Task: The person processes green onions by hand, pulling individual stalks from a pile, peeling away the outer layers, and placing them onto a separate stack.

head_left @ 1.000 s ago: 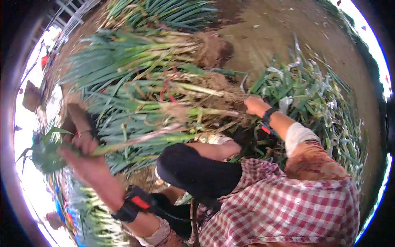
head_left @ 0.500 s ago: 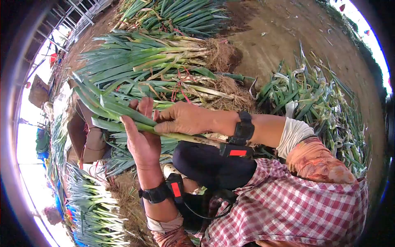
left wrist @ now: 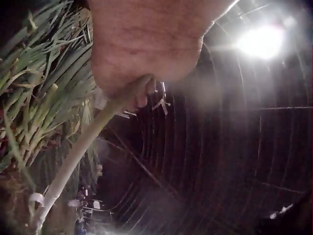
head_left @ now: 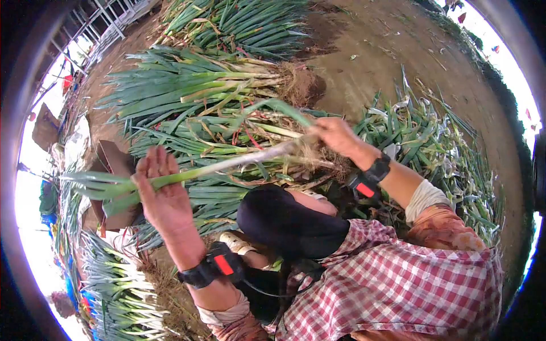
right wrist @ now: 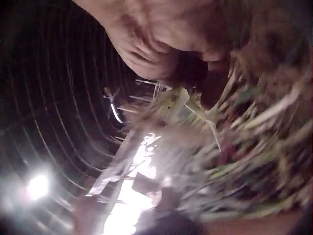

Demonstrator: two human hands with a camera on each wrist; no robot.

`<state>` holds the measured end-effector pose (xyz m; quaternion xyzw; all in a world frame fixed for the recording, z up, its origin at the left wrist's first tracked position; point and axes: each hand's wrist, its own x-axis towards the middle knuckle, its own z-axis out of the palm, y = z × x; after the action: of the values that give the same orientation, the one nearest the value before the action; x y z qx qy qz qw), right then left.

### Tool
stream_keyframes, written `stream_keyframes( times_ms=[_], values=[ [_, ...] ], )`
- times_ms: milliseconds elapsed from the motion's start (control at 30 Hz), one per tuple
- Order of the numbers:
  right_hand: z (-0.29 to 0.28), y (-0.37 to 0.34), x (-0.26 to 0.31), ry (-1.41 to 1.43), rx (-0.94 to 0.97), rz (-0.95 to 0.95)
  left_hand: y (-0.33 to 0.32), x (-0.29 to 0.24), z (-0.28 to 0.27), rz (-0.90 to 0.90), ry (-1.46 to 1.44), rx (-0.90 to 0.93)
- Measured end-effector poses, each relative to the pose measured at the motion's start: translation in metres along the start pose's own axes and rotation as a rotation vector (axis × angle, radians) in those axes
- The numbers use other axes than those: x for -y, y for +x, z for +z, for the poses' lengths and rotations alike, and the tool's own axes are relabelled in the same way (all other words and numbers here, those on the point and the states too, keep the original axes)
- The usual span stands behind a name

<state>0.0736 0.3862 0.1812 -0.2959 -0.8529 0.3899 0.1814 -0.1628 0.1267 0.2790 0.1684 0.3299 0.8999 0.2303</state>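
Head: onion over bundles. Left hand loosely holds its green end between thumb and fingers; right hand, by bundles' root ends, pinches leaf. Left wrist: onion slants beside bundles. Right wrist: fingers curled; blur, can't tell what's gripped.

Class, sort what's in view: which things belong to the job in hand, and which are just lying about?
Job in hand:
onion, held by the left hand
leaf, held by the right hand
leaf pile, probably peelings

Lying about, it seems:
tied bundles
box
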Motion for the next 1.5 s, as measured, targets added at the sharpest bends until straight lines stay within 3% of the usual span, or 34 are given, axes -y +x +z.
stream_keyframes(
  times_ms=[67, 100, 167, 233, 367, 400, 433, 500, 600, 633, 700, 733, 767, 833, 867, 933, 1000, 1067, 1133, 1200, 1233, 1300, 1367, 1433, 1500],
  values=[
    [-0.046, -0.021, -0.036, 0.007, -0.063, 0.301, 0.001, -0.013, -0.002, 0.080, -0.003, -0.122],
    [-0.068, -0.030, -0.086, -0.189, -0.144, 0.303, 0.003, -0.019, -0.008, 0.084, -0.005, -0.122],
    [-0.122, -0.058, -0.162, -0.127, -0.368, 0.673, 0.006, -0.026, -0.017, 0.187, 0.033, -0.169],
    [-0.164, -0.077, -0.163, -0.898, -0.018, 0.465, 0.005, -0.029, -0.015, 0.216, 0.029, -0.240],
    [-0.112, -0.035, -0.092, -0.738, -0.180, 0.461, 0.005, -0.015, -0.019, 0.160, 0.076, -0.139],
    [-0.091, -0.027, -0.017, -0.443, -0.207, 0.254, 0.008, -0.011, -0.019, 0.146, 0.073, -0.177],
    [-0.061, -0.016, 0.007, -0.359, -0.373, -0.169, 0.010, -0.007, -0.018, 0.130, 0.073, -0.215],
    [-0.029, -0.005, 0.080, -0.335, -0.257, -0.624, 0.012, -0.001, -0.012, 0.102, 0.081, -0.256],
    [0.022, 0.001, 0.130, -0.329, -0.122, -0.904, 0.013, 0.003, -0.009, 0.047, 0.075, -0.381],
    [0.035, 0.008, 0.129, -0.329, -0.120, -0.906, 0.015, 0.004, -0.016, 0.048, 0.074, -0.383],
    [0.056, 0.020, 0.122, -0.352, 0.106, -0.837, 0.015, 0.003, -0.021, -0.046, 0.073, -0.350],
    [0.056, 0.026, 0.120, -0.370, 0.134, -0.893, 0.013, 0.000, -0.016, -0.043, 0.074, -0.354],
    [0.058, 0.028, 0.119, -0.368, 0.139, -0.896, 0.011, -0.003, -0.010, -0.113, 0.119, -0.415],
    [0.055, 0.028, 0.124, 0.014, 0.166, -0.868, 0.008, -0.003, -0.002, -0.186, 0.162, -0.480],
    [0.050, 0.025, 0.126, 0.029, 0.180, -0.732, 0.008, 0.000, -0.003, -0.195, 0.166, -0.431],
    [0.045, 0.021, 0.125, 0.029, 0.101, -0.740, 0.010, 0.006, -0.010, -0.243, 0.196, -0.360],
    [0.040, 0.018, 0.120, 0.028, 0.021, -0.756, 0.013, 0.004, -0.010, -0.227, 0.238, -0.400],
    [0.027, 0.007, 0.098, -0.125, -0.002, -0.476, 0.017, -0.002, -0.025, -0.173, 0.229, -0.428],
    [0.012, 0.003, 0.046, -0.127, -0.136, -0.352, 0.015, -0.009, -0.026, -0.140, 0.228, -0.467],
    [-0.013, -0.001, -0.009, -0.206, -0.247, -0.049, 0.015, -0.013, -0.037, -0.126, 0.201, -0.449],
    [-0.028, 0.001, -0.059, -0.444, -0.203, 0.056, 0.017, -0.015, -0.044, -0.125, 0.195, -0.448],
    [-0.051, -0.002, -0.080, -0.625, -0.015, 0.316, 0.019, -0.017, -0.051, -0.113, 0.225, -0.485],
    [-0.043, -0.011, -0.046, -0.442, -0.085, -0.092, 0.017, -0.016, -0.047, -0.109, 0.249, -0.475],
    [-0.024, -0.009, 0.003, -0.182, 0.108, -0.287, 0.019, -0.012, -0.041, -0.118, 0.225, -0.519],
    [0.007, -0.012, 0.045, -0.081, 0.128, -0.357, 0.020, -0.008, -0.040, -0.141, 0.229, -0.483]
  ],
)
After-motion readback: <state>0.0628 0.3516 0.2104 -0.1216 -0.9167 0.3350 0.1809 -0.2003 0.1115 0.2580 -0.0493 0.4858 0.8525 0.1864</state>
